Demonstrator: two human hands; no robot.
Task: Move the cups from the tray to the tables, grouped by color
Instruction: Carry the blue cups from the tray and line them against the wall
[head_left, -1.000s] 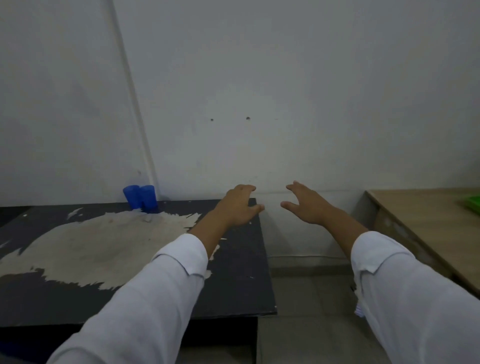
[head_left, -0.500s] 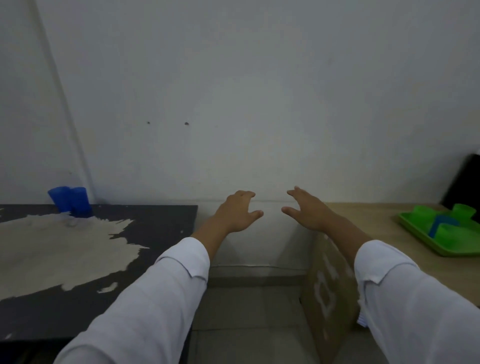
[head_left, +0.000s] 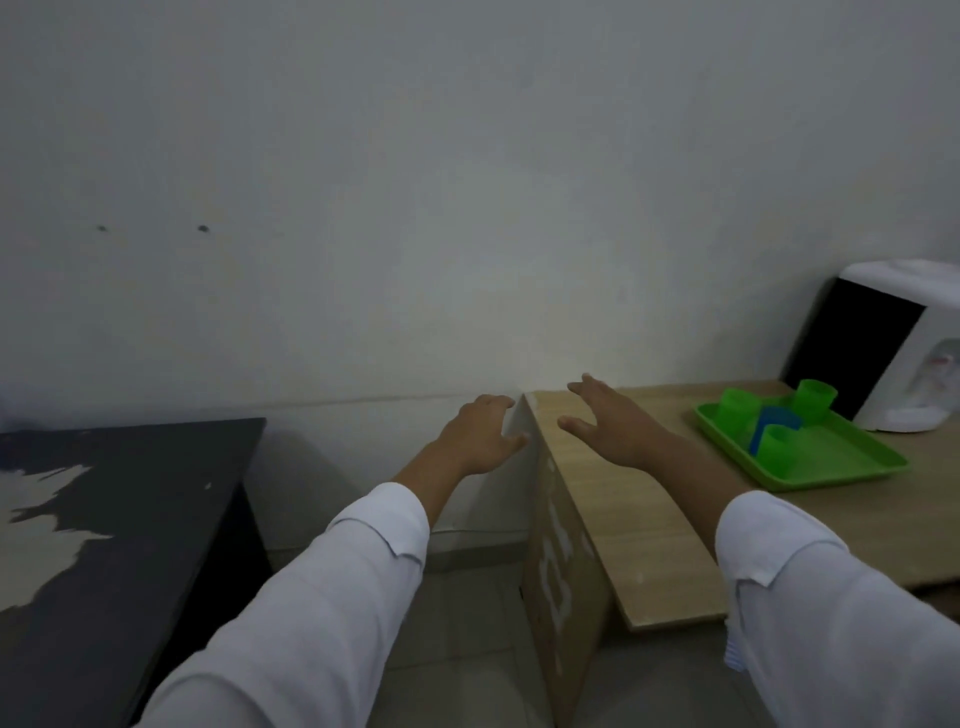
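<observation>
Since neither hand holds a cup, we read this as a reach toward the tray, not a carry. The left hand (head_left: 480, 439) hangs over the gap between the two tables, fingers loosely curled round nothing. The right hand (head_left: 613, 431) stretches above the near corner of the wooden table (head_left: 623, 530), fingers spread and fairly straight, also holding nothing. We judge that spread suits a hand making ready to close round a cup.

The cups sit well apart from both hands, on the green tray (head_left: 852, 480) farther right on that table. We count three green cups (head_left: 737, 415) and one blue cup (head_left: 775, 422) tucked between them. The blue one is partly hidden, so we cannot tell whether it stands upright. All look like smooth, slightly see-through plastic, tapered and probably light enough to tip easily.

The tray is shallow and rectangular, with a raised rim that keeps the cups together. The wooden table shows a pale, matt grain. The dark table (head_left: 130, 467) on the left is black, its coating peeled away in pale ragged patches. A white and black appliance (head_left: 924, 364) stands just behind the tray.
</observation>
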